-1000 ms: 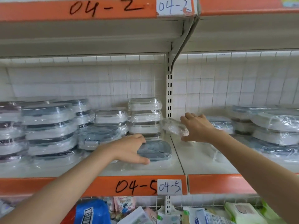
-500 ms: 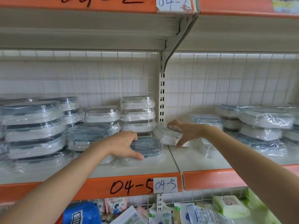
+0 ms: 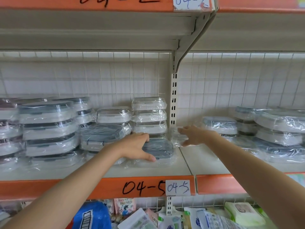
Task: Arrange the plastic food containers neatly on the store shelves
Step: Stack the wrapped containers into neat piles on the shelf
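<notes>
My left hand [image 3: 137,146] lies over a flat grey-lidded container [image 3: 160,148] at the front of shelf 04-5 [image 3: 143,187], fingers curled over its far edge and thumb along its near edge. My right hand [image 3: 194,135] grips a small film-wrapped clear container [image 3: 175,138] just above the joint between the two shelf boards, right beside the grey-lidded one; this part is blurred. Behind them stands a stack of three wrapped white containers [image 3: 149,116].
Tall stacks of wrapped containers [image 3: 49,128] fill the left of the shelf, and more stacks [image 3: 279,129] stand at the right. A slotted upright [image 3: 173,100] divides the bays. The shelf above hangs low. Packets [image 3: 242,214] lie on the shelf below.
My right hand has carried the wrapped clear container left and slightly down, towards the upright and the grey-lidded container. My left hand has stayed on the grey-lidded container.
</notes>
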The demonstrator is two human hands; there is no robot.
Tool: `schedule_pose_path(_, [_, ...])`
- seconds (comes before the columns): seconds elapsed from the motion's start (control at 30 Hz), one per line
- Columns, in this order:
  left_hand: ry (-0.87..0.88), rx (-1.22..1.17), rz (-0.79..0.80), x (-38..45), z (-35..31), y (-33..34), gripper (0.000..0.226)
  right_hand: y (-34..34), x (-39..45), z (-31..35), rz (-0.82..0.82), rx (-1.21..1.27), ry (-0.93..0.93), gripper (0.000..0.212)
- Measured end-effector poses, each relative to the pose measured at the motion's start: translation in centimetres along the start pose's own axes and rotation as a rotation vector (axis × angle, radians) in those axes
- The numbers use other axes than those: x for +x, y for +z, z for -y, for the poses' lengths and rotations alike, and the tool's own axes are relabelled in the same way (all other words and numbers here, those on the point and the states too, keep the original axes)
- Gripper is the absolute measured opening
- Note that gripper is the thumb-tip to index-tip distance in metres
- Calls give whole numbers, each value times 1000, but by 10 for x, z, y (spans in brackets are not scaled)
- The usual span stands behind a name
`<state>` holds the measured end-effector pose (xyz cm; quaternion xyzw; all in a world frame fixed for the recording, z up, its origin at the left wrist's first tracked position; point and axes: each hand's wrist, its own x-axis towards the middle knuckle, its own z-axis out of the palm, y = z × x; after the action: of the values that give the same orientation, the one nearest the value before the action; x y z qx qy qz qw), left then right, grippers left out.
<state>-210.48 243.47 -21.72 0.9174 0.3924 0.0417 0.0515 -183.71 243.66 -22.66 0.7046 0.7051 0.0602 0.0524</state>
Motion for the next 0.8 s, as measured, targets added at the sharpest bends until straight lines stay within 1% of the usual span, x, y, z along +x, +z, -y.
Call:
schedule_pose_path(0.03, [4, 15, 1, -1, 0, 1, 78, 0, -1, -1, 0, 8, -6, 72])
schedule_pose_path(0.1, [9, 45, 4, -1, -2, 2, 77, -4, -5, -4, -52, 51, -26, 72])
schedule_pose_path(0.2, [29, 49, -11, 1, -8, 3, 77, -16, -15, -15, -215, 121, -43, 66])
schedule_pose_path(0.27, [55, 15, -48, 3, -18, 4, 79, -26, -24, -30, -301, 151, -10, 63])
schedule_pose_path(0.33, [88, -17, -92, 8, -30, 5, 80, -34, -32, -50, -343, 177, 75, 65])
schedule_pose_path(0.4, [124, -33, -119, 13, -43, 6, 78, -36, -40, -70, -312, 168, 187, 69])
schedule_pose_path(0.47, [159, -43, -131, 19, -57, 9, 77, -31, -51, -87, -213, 147, 270, 72])
schedule_pose_path(0.53, [185, -68, -158, 27, -71, 12, 76, -24, -60, -98, -133, 174, 303, 79])
schedule_pose_path(0.6, [207, -112, -198, 37, -88, 15, 75, -24, -66, -106, -140, 263, 289, 82])
schedule_pose_path(0.7, [233, -187, -246, 58, -113, 20, 71, -33, -76, -115, -182, 393, 213, 67])
schedule_pose_path(0.8, [235, -212, -276, 88, -137, 24, 71, -36, -86, -123, -237, 364, 173, 54])
